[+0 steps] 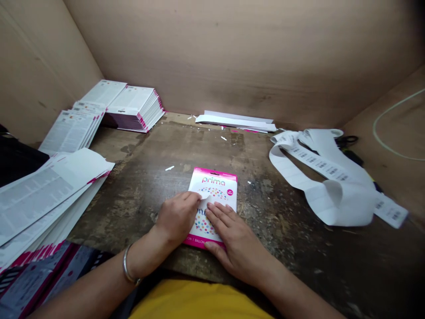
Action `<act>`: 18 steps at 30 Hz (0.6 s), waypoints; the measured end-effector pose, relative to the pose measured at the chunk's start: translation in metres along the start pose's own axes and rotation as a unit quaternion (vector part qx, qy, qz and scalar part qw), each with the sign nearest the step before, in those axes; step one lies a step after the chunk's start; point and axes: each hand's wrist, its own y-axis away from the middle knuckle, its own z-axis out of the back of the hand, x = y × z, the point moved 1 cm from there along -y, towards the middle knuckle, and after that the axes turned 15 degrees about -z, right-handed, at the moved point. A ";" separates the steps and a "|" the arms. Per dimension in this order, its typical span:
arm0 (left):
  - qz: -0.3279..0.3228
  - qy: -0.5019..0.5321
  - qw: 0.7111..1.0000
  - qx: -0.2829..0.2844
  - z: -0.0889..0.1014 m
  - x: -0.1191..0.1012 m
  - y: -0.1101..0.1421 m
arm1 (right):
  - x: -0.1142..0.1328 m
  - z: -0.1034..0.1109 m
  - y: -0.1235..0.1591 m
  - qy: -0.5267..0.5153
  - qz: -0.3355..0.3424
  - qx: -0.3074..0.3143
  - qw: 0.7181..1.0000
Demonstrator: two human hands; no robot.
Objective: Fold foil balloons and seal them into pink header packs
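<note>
The left hand [175, 217] is half closed, and a white label [205, 195] is pinched between its fingertips [195, 196], with the label seemingly raised slightly off a pink-edged balloon card [217, 181]. The right hand [234, 241] is spread flat, with its fingers [221, 215] pressed on the card's lower half. The card is laid on a worn wooden table [282, 230], between the hands. A strip of barcode labels [323, 164] is placed to the right, with scissors [347, 140] just behind it. Stacks of printed cards [43, 199] are piled to the left, and further stacks [136, 108] are set by the far wall [232, 53].
</note>
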 end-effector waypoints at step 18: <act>-0.094 0.031 0.994 0.052 -0.002 -0.001 0.002 | -0.001 -0.002 -0.003 -0.034 0.025 0.001 0.999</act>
